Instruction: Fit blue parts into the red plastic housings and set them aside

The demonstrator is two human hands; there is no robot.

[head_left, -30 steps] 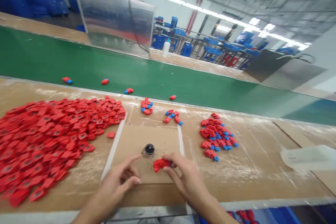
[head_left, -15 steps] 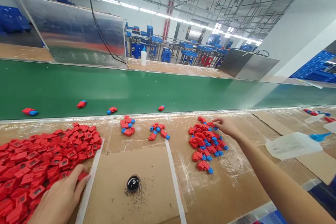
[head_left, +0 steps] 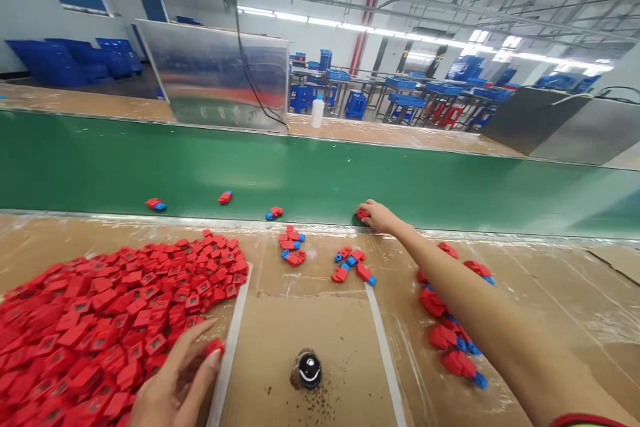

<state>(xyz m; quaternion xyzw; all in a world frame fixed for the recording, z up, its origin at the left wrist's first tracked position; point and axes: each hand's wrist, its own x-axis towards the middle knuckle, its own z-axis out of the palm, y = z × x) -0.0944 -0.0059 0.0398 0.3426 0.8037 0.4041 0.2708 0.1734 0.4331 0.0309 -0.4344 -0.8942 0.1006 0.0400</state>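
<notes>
Working a long bench here, cardboard and plastic sheeting on top, with a green conveyor belt (head_left: 150, 160) running along its far edge. My right hand (head_left: 381, 217) is stretched out to that edge, fingers closed around a red part (head_left: 362, 214) right where the bench meets the belt. The left hand (head_left: 175, 387) is down near me, fingers loosely curled, with a small red piece (head_left: 215, 347) at the fingertips. Can't really tell if it's pinched or just touched.

Just left of that hand is a big heap of red plastic pieces (head_left: 100, 340), and the hand is partly resting over it. A white strip (head_left: 229, 347) runs beside the heap, and another (head_left: 386, 353) sits to the right, with a cardboard sheet (head_left: 310, 327) between them. On the sheet there's a round black-and-silver object (head_left: 307, 369) with dark specks (head_left: 315, 403) scattered on the near side.

The right forearm (head_left: 480, 307) passes over a pile of red-and-blue parts (head_left: 450, 340), hiding part of it. Two smaller clusters (head_left: 291, 247) (head_left: 351, 267) sit toward the far edge, so the room there is tight. Three loose parts (head_left: 225, 197) lie on the belt, which is otherwise open.

Beyond it are a steel panel (head_left: 213, 73), a white bottle (head_left: 317, 113) and blue crates (head_left: 50, 63). The marks on the red pieces are too small to read.
</notes>
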